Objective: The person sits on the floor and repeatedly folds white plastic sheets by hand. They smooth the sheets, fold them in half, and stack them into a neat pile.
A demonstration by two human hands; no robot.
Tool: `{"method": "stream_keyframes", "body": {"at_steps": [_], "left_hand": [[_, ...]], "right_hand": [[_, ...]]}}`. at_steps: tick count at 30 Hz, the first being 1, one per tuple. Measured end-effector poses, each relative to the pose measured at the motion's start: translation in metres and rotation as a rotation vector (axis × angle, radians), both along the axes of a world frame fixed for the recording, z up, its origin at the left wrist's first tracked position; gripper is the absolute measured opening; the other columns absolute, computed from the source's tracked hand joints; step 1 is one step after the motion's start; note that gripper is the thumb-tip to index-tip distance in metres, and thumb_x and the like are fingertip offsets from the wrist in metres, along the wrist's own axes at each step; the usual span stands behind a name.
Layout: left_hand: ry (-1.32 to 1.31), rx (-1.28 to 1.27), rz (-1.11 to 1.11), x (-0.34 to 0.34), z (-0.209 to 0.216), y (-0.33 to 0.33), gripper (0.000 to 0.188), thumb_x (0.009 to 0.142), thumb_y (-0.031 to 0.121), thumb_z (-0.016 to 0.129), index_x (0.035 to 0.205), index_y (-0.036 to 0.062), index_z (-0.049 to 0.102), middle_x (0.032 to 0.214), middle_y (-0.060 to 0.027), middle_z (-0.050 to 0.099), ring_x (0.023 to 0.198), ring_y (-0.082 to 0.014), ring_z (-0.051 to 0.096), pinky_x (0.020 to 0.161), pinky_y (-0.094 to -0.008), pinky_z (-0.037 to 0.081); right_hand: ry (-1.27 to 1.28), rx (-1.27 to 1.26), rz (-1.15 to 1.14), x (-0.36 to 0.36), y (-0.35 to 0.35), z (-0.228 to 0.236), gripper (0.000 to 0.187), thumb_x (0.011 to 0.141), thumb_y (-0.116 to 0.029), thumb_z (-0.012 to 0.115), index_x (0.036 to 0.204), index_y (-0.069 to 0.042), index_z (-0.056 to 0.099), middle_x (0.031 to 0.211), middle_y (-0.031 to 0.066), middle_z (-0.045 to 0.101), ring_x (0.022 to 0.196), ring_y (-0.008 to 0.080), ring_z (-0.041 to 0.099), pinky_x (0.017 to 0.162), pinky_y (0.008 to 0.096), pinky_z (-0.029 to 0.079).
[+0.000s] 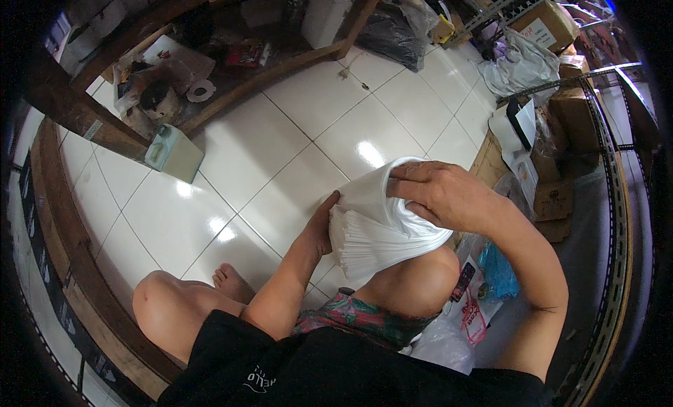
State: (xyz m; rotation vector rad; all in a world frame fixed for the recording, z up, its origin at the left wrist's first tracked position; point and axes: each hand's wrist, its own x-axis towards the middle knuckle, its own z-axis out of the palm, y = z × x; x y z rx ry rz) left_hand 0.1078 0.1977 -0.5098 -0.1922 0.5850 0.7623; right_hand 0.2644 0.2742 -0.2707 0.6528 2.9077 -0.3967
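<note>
As I watch, a white bundle (pixel 382 242) of thin, smooth, pleated layers by the bare right knee (pixel 429 277), left hand (pixel 322 225) clasping its side, right hand (pixel 447 195) half-curled at its fold, grip unclear to me, glossy floor tiles (pixel 270 154) beyond.

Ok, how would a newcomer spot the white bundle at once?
Against the tiled floor, find the person's bare right knee. Over it, the bundle is between left hand and right hand. Unlike the crumpled white bag at upper right, its many thin layers show along one edge.
</note>
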Motion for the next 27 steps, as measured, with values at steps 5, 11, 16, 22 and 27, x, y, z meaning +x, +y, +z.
{"method": "stream_keyframes", "body": {"at_steps": [5,11,16,22,27], "left_hand": [[0.044,-0.005,-0.008,-0.001,0.007,0.000,0.061,0.100,0.050,0.045,0.139,0.0038,0.047,0.132,-0.0180,0.058,0.118,-0.0319,0.059,0.104,-0.0451,0.047],[0.110,-0.079,-0.052,0.000,0.026,0.001,0.061,0.099,0.050,0.048,0.138,0.0028,0.048,0.132,-0.0181,0.058,0.118,-0.0321,0.059,0.104,-0.0452,0.046],[0.021,-0.057,-0.058,-0.003,0.007,0.002,0.062,0.099,0.050,0.048,0.139,0.0023,0.047,0.134,-0.0172,0.057,0.119,-0.0320,0.058,0.106,-0.0445,0.045],[-0.002,-0.152,-0.075,-0.002,0.015,0.006,0.061,0.100,0.050,0.046,0.140,0.0035,0.047,0.135,-0.0166,0.057,0.120,-0.0316,0.058,0.107,-0.0437,0.044],[0.057,-0.068,-0.062,-0.003,0.017,0.003,0.061,0.100,0.050,0.046,0.140,0.0036,0.047,0.134,-0.0163,0.057,0.120,-0.0306,0.058,0.107,-0.0431,0.044]], "right_hand": [[-0.006,-0.050,0.143,-0.003,0.012,-0.010,0.028,0.083,-0.008,0.060,0.110,-0.009,0.065,0.102,0.0157,0.068,0.098,0.0343,0.065,0.085,0.0440,0.054],[-0.247,-0.260,0.177,-0.009,0.029,-0.025,0.030,0.079,-0.001,0.057,0.108,-0.004,0.063,0.102,0.0183,0.068,0.098,0.0365,0.065,0.085,0.0444,0.052],[-0.186,-0.168,0.048,-0.019,0.031,-0.014,0.029,0.077,-0.005,0.062,0.107,-0.004,0.064,0.099,0.0176,0.068,0.095,0.0350,0.065,0.080,0.0445,0.053],[-0.058,-0.060,-0.102,0.006,0.021,-0.021,0.031,0.079,-0.010,0.064,0.109,-0.008,0.064,0.102,0.0178,0.067,0.095,0.0313,0.066,0.077,0.0445,0.054],[-0.150,-0.272,0.027,0.000,0.029,-0.024,0.030,0.078,-0.001,0.061,0.108,-0.002,0.062,0.100,0.0188,0.066,0.091,0.0384,0.064,0.081,0.0456,0.052]]}}
